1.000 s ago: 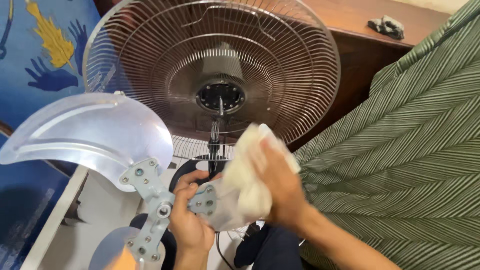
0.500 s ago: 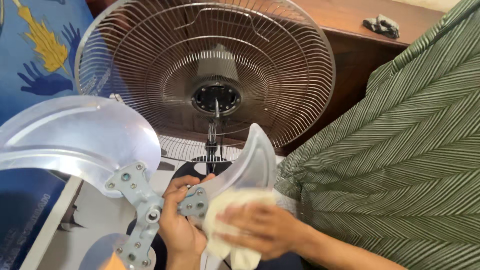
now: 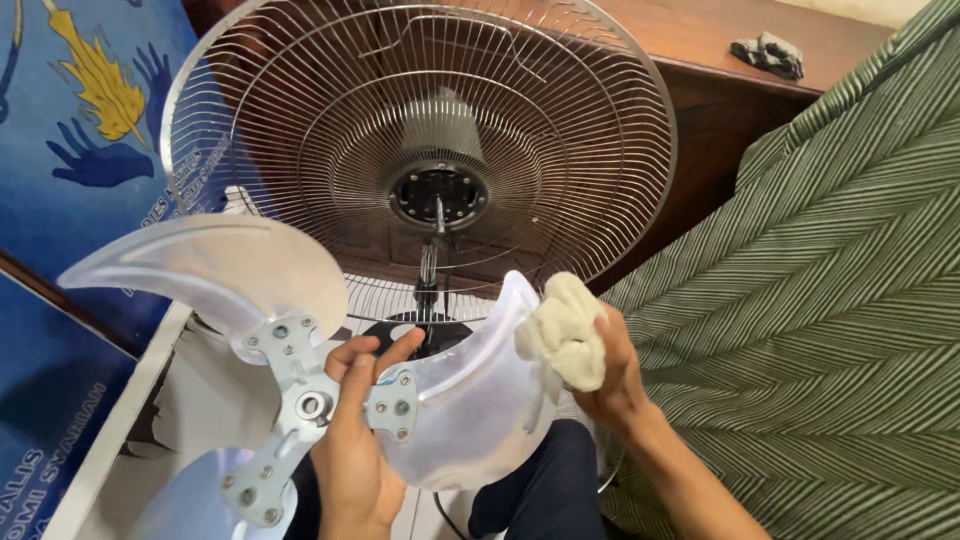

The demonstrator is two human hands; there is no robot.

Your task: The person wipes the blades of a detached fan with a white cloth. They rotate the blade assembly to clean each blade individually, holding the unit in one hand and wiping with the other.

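My left hand [image 3: 352, 440] grips a three-bladed metal fan blade assembly [image 3: 300, 400] at its grey hub, thumb over the bracket. One shiny blade [image 3: 215, 270] sweeps up and left; another blade [image 3: 470, 400] curves to the right. My right hand [image 3: 610, 375] is closed around a bunched cream cloth [image 3: 565, 335], which presses on the outer edge of the right blade. Behind stands the fan's wire rear guard [image 3: 420, 130] with the motor hub and bare shaft [image 3: 438, 195] at its centre.
A green striped fabric [image 3: 820, 300] fills the right side. A dark wooden cabinet [image 3: 720, 70] stands behind the fan, with a small dark crumpled object [image 3: 768, 52] on top. A blue banner [image 3: 80, 120] lies left; a white surface [image 3: 200, 410] sits below.
My right hand carried the cloth from the blade's base up and right to its outer edge, uncovering the blade face. The blade assembly turned a little in my left hand.
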